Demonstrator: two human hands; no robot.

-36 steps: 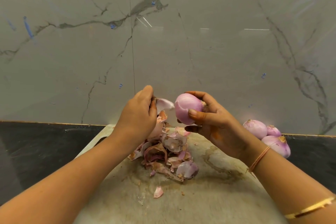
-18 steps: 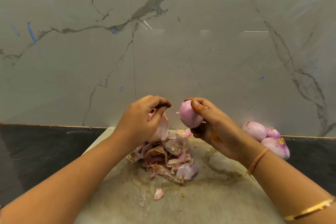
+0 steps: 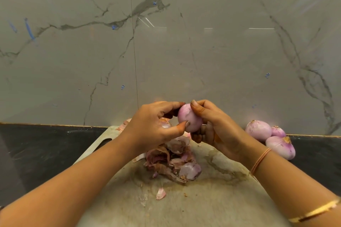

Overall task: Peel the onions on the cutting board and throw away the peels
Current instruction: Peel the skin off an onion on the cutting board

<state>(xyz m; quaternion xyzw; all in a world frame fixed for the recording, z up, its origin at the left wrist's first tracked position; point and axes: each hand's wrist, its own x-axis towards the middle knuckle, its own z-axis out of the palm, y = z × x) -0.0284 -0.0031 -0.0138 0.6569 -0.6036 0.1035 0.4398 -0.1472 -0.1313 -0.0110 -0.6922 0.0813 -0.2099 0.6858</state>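
Onion (image 3: 189, 118) held in air above cutting board (image 3: 203, 206), between both hands. Right hand (image 3: 219, 132) cups it, fingers curled round. Left hand (image 3: 153, 131), which a second ago pulled strip away toward peel pile (image 3: 173, 160), now back pinching onion's near side (likely hunting leftover skin). Onion's underside hidden by fingers; whether skin remains unclear. No bin in view.

No legible text, label, brand or number in the head view. Small blue marks (image 3: 114, 27) scattered on the marbled wall (image 3: 221, 61) are too small and blurred to read as characters.
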